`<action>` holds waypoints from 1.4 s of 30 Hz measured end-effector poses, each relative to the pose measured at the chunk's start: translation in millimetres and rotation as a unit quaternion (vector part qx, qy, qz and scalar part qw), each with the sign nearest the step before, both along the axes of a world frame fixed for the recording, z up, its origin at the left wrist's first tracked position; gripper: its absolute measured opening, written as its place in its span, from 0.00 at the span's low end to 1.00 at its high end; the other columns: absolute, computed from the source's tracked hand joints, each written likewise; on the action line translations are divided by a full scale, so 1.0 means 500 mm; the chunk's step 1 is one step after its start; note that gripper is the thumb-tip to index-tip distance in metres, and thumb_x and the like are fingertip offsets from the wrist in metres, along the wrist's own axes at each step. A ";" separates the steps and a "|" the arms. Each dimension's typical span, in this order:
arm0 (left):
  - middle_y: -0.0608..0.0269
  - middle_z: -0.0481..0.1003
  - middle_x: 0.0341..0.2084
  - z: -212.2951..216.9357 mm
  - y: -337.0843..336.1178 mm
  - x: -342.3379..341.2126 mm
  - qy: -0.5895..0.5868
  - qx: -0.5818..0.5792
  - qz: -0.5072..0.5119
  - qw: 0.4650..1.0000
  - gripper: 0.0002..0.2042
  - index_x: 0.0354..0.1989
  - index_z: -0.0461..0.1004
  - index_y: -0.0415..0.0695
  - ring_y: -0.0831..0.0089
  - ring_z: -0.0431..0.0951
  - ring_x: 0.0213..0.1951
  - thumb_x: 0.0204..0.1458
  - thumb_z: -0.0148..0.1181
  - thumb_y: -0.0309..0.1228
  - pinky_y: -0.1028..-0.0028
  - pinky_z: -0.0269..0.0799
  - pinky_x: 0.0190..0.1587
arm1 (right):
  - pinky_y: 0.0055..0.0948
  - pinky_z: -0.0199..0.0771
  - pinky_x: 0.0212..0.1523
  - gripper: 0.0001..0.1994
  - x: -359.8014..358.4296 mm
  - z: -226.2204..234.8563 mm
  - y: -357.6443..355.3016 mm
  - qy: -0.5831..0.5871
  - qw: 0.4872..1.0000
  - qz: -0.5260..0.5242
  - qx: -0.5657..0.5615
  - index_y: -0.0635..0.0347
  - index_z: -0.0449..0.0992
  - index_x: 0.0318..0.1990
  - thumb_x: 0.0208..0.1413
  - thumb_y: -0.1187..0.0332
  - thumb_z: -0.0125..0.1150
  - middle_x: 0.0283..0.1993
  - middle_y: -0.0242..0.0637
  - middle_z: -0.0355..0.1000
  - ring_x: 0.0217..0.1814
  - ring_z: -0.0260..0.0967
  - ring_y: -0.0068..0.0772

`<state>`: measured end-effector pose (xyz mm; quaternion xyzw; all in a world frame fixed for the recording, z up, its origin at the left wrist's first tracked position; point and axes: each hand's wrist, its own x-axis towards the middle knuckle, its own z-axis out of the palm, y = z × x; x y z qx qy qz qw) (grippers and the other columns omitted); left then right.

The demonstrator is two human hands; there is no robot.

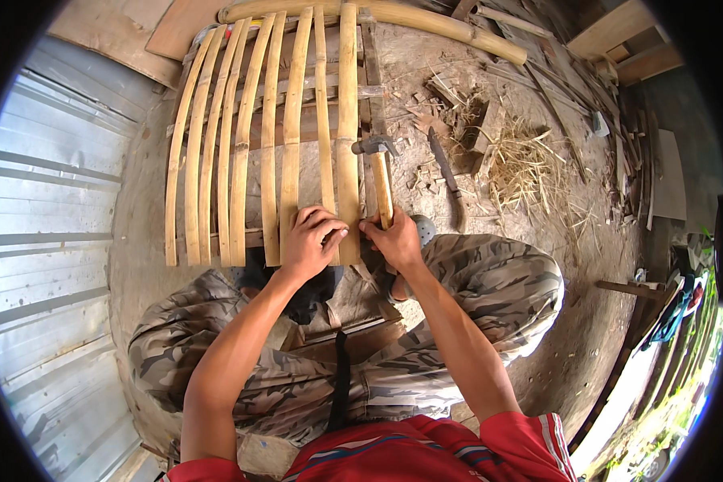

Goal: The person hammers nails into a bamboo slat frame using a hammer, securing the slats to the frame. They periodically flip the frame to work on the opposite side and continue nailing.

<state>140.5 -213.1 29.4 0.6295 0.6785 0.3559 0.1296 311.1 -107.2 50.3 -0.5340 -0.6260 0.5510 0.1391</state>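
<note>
In front of me lies a frame of long bamboo slats (295,104), set side by side over wooden crosspieces. My right hand (395,241) is closed around the lower handle of a claw hammer (383,181), whose metal head points away from me. Its thumb and fingertips come close to the near end of the rightmost wide slat (347,153). My left hand (313,243) rests over the near ends of the slats just left of that one. Its fingers are bent and drawn together; anything between them is too small or hidden to make out.
A long knife (442,165) lies on the floor right of the frame, near wood scraps and a heap of shavings (530,170). A thick bamboo pole (434,22) crosses the far side. Corrugated metal sheeting (56,217) stands on the left. My bent legs flank the near end.
</note>
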 end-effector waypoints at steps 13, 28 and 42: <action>0.67 0.76 0.37 0.004 0.008 0.004 0.049 0.033 -0.003 0.998 0.05 0.36 0.80 0.46 0.62 0.72 0.50 0.56 0.65 0.32 0.62 0.66 0.54 | 0.26 0.76 0.26 0.14 -0.004 -0.004 0.008 0.015 1.000 -0.001 0.010 0.65 0.73 0.36 0.54 0.66 0.73 0.27 0.35 0.77 0.25 0.75 0.22; 0.66 0.74 0.39 -0.016 0.005 0.004 0.049 0.066 -0.007 0.997 0.05 0.39 0.80 0.48 0.63 0.73 0.49 0.56 0.64 0.31 0.59 0.66 0.54 | 0.40 0.70 0.26 0.21 0.118 0.114 -0.145 -0.120 0.977 0.076 0.158 0.67 0.70 0.34 0.63 0.55 0.65 0.21 0.51 0.70 0.24 0.74 0.58; 0.69 0.75 0.40 -0.022 -0.003 0.000 0.038 0.057 0.001 0.998 0.06 0.39 0.80 0.48 0.65 0.73 0.49 0.54 0.65 0.30 0.59 0.67 0.55 | 0.37 0.73 0.26 0.16 0.143 0.073 -0.167 -0.127 0.976 0.103 0.143 0.67 0.69 0.35 0.62 0.62 0.65 0.24 0.48 0.76 0.28 0.79 0.52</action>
